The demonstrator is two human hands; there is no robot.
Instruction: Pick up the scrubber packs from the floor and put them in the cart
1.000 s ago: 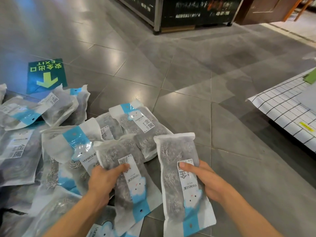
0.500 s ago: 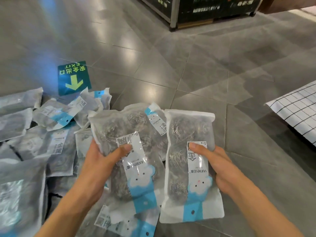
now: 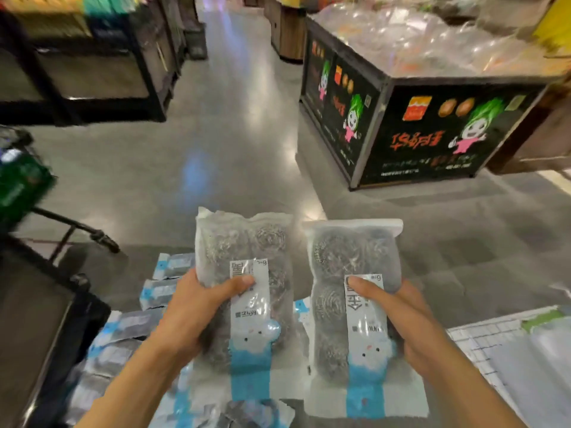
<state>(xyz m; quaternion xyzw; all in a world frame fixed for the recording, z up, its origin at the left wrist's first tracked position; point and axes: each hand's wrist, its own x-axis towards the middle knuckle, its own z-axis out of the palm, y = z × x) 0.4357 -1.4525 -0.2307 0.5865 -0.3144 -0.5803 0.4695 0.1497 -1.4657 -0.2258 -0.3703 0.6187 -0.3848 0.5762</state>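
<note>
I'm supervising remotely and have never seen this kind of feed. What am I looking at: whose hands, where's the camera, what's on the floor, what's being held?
There is no machine here: a person wears one wide-angle camera on the head, looking forward and down at their own bare hands. The left hand grips one clear plastic pack of steel-wool scrubbers with a blue-and-white label; the right hand grips a second matching pack. More such packs lie on the grey tiled floor below and to the left. The dark frame at the left edge may be the cart, though blur leaves that uncertain. A black display stand with cartoon figures is behind.
</note>
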